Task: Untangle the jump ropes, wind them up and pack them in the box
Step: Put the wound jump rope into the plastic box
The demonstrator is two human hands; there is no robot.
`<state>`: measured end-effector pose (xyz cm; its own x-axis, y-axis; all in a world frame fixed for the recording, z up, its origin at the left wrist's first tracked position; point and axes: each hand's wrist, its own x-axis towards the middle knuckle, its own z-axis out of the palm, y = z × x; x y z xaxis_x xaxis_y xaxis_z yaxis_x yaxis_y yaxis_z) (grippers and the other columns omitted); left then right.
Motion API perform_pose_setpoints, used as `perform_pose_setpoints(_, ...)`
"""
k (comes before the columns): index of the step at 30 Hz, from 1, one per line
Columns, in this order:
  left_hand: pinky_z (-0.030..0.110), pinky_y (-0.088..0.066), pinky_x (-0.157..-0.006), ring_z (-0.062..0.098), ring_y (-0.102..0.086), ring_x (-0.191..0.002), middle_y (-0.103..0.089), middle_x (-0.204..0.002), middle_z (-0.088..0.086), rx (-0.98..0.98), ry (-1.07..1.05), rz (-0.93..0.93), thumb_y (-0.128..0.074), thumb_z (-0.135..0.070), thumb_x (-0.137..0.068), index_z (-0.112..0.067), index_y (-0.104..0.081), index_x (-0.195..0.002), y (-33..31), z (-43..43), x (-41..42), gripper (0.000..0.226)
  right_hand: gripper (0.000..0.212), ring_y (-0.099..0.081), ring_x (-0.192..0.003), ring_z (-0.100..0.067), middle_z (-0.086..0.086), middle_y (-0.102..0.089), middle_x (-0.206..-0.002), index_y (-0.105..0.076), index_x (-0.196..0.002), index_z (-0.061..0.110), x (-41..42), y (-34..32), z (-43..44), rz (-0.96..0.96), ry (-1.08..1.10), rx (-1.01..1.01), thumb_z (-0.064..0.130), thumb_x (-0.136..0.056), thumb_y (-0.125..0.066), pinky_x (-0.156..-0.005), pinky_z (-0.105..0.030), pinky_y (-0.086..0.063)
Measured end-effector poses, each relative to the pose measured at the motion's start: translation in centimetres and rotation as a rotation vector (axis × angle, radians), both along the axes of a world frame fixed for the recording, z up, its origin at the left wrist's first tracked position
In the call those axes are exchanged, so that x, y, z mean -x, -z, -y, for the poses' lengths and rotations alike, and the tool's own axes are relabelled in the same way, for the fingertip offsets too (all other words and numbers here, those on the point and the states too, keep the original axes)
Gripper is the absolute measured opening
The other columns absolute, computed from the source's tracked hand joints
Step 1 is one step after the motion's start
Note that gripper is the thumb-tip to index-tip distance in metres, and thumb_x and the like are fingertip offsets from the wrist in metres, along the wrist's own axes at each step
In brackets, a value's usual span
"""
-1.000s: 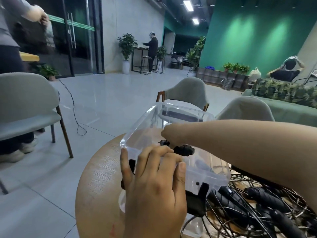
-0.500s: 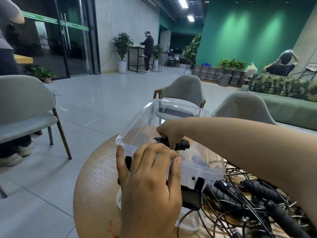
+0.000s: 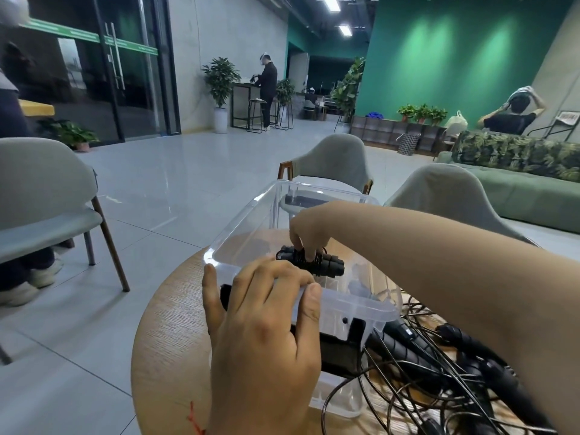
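One clear plastic box (image 3: 241,221) stands on one round wooden table (image 3: 163,340), with two hands at work on it and three grey chairs (image 3: 40,189) around the table at about 9, 12 and 1 o'clock. One wound jump rope (image 3: 317,263), a short black bundle with its cord wrapped round the handles, hangs inside the box, just past the near rim. A tangle of black jump ropes (image 3: 455,362), too knotted to count, lies on the table at the box's 4 o'clock, touching its near corner. Compared with half a second earlier, the bundle sits lower inside the box and shows more fully, while the grip on the rim is unchanged. The left hand (image 3: 263,334) grips the near rim, fingers spread and curled over it, thumb lying along the edge. The right hand (image 3: 309,235) reaches across from 3 o'clock, wrist bent down, fingertips pinching the bundle from above.
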<state>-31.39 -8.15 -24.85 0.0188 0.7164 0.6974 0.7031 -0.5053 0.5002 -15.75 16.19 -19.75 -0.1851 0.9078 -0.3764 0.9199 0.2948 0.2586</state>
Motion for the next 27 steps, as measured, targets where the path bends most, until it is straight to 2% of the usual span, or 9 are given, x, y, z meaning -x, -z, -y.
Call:
perform_pose_setpoints(3,0.06,-0.01,-0.128,0.005,-0.054,-0.131,-0.062,-0.115,-0.025,0.003,-0.002,0.004,-0.043,-0.045,-0.104,-0.04,-0.065,-0.102,0.0,0.1,0.0,0.023,0.033,-0.076,-0.088,-0.023,-0.005,-0.077,-0.096,-0.074,-0.123,0.015,-0.5,-0.2,-0.1,-0.062,0.032,0.005,0.014,-0.091,-0.082,-0.085,-0.036,-0.065)
perform_pose_setpoints(7,0.06,-0.009,-0.128,0.005,-0.053,-0.131,-0.062,-0.116,-0.025,0.006,0.0,0.0,-0.043,-0.045,-0.104,-0.04,-0.066,-0.103,0.0,0.1,-0.1,0.023,0.029,-0.077,-0.08,-0.021,-0.003,-0.075,-0.09,-0.07,-0.114,0.018,-0.9,-0.4,0.0,-0.155,0.026,-0.096,0.022,-0.089,-0.084,-0.083,-0.038,-0.066)
perform_pose_setpoints(11,0.06,-0.009,-0.128,0.004,-0.052,-0.13,-0.063,-0.117,-0.025,0.007,-0.002,-0.003,-0.042,-0.046,-0.105,-0.04,-0.066,-0.105,0.0,0.1,-0.1,0.025,0.029,-0.077,-0.082,-0.022,-0.002,-0.076,-0.086,-0.072,-0.106,0.018,-1.0,-0.4,0.1,-0.154,0.032,-0.075,0.029,-0.085,-0.09,-0.082,-0.037,-0.066)
perform_pose_setpoints(15,0.06,-0.009,-0.128,0.004,-0.052,-0.13,-0.063,-0.117,-0.025,0.001,-0.002,-0.002,-0.042,-0.046,-0.105,-0.04,-0.066,-0.105,0.0,0.1,-0.1,0.025,0.028,-0.076,-0.083,-0.021,-0.002,-0.075,-0.088,-0.073,-0.106,0.017,-0.9,-0.6,0.3,-0.186,0.048,-0.071,0.029,-0.087,-0.089,-0.081,-0.033,-0.065)
perform_pose_setpoints(19,0.06,-0.009,-0.128,0.004,-0.053,-0.13,-0.063,-0.116,-0.025,-0.005,0.002,0.002,-0.043,-0.045,-0.105,-0.04,-0.067,-0.104,0.0,0.1,-0.1,0.025,0.046,-0.073,-0.088,-0.023,-0.001,-0.071,-0.093,-0.065,-0.102,0.022,-0.7,0.0,0.6,-0.126,0.072,-0.036,0.045,-0.076,-0.095,-0.072,-0.031,-0.058)
perform_pose_setpoints(21,0.059,-0.008,-0.128,0.005,-0.053,-0.13,-0.064,-0.116,-0.024,-0.01,0.003,-0.002,-0.043,-0.045,-0.105,-0.039,-0.067,-0.104,0.1,0.2,-0.1,0.024,0.066,-0.069,-0.097,-0.026,-0.003,-0.068,-0.105,-0.061,-0.115,0.02,-0.5,1.0,0.7,0.001,0.042,-0.039,0.053,-0.07,-0.096,-0.076,-0.034,-0.053)
perform_pose_setpoints(24,0.058,-0.007,-0.129,0.006,-0.054,-0.13,-0.064,-0.117,-0.023,-0.013,0.007,-0.004,-0.044,-0.045,-0.105,-0.039,-0.067,-0.104,0.1,0.1,-0.2,0.024,0.09,-0.065,-0.107,-0.028,-0.005,-0.066,-0.12,-0.058,-0.139,0.019,-0.2,2.6,0.6,0.136,-0.066,-0.111,0.054,-0.066,-0.097,-0.083,-0.036,-0.051)
perform_pose_setpoints(27,0.055,-0.005,-0.13,0.006,-0.053,-0.13,-0.065,-0.117,-0.023,-0.012,0.006,0.007,-0.043,-0.046,-0.105,-0.039,-0.067,-0.104,0.1,0.1,-0.2,0.025,0.085,-0.064,-0.107,-0.027,-0.005,-0.066,-0.118,-0.059,-0.137,0.018,0.0,2.5,0.6,0.112,-0.071,-0.111,0.05,-0.068,-0.098,-0.089,-0.038,-0.055)
